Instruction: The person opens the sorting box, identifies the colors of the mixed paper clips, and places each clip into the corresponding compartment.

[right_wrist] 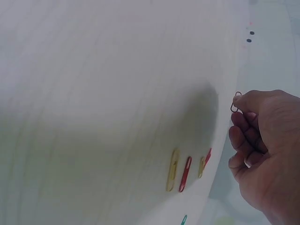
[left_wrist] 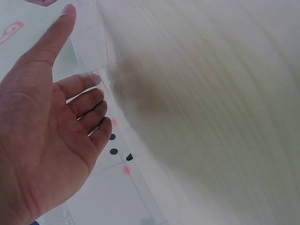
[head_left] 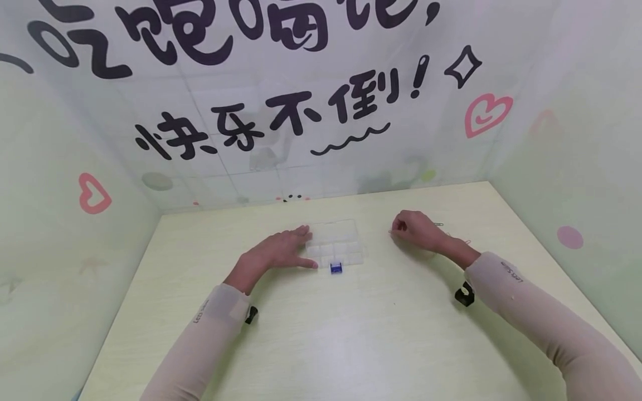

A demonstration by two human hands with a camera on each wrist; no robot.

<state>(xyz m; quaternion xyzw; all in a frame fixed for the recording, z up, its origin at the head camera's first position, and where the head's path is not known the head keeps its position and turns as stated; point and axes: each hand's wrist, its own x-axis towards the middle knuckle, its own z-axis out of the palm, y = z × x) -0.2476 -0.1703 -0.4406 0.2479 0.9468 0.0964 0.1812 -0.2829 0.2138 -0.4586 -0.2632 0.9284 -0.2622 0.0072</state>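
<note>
In the head view, a clear plastic box with compartments (head_left: 333,249) lies on the table, a blue piece (head_left: 336,268) at its front edge. My left hand (head_left: 283,249) is at the box's left side, thumb and fingers spread, fingertips right at its edge. The left wrist view shows that palm with the fingers fairly straight. To the right of the box, my right hand (head_left: 416,229) pinches a paper clip (right_wrist: 236,102) between thumb and forefinger, the other fingers curled in. The held clip is a thin wire loop, seen best in the right wrist view.
Beneath the right hand lie several paper clips, among them a yellow one (right_wrist: 172,169), a red one (right_wrist: 185,174) and a green one (right_wrist: 183,220). Printed walls (head_left: 301,167) enclose the table (head_left: 321,334) at the back and sides.
</note>
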